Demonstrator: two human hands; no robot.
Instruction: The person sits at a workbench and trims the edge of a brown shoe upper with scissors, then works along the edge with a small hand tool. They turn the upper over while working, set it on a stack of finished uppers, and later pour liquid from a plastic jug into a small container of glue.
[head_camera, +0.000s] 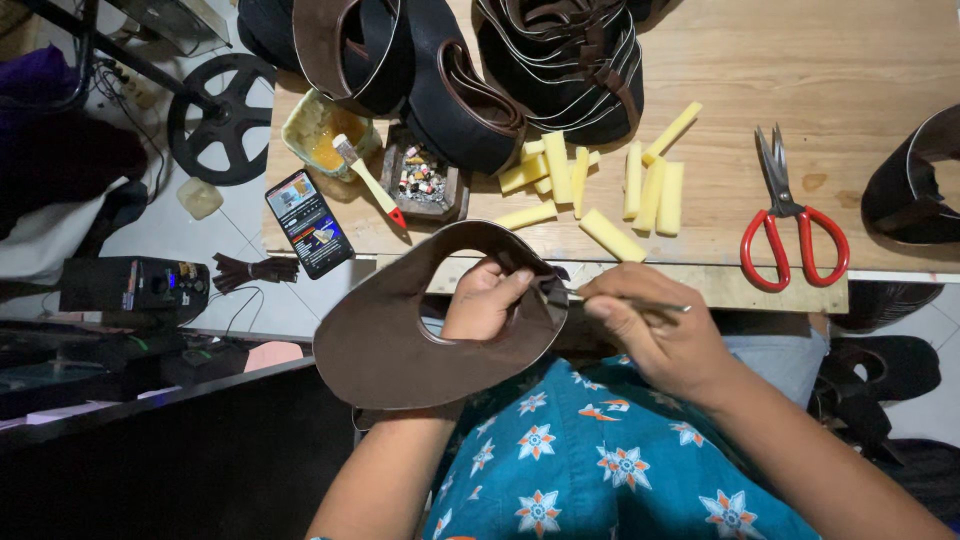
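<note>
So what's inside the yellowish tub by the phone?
The tub holds orange-yellow paste, and a brush leans on its rim with its bristle end in the paste. The tub's bottom is covered.

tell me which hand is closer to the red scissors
Right. The right hand, pinching a thin metal tool, lies just left of and below the red scissors. The left hand is farther left, inside the brown leather piece.

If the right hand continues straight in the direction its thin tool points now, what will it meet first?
The right hand points its thin metal tool leftward, so it would probably first meet the brown leather piece, then the left hand fingers gripping there.
</note>
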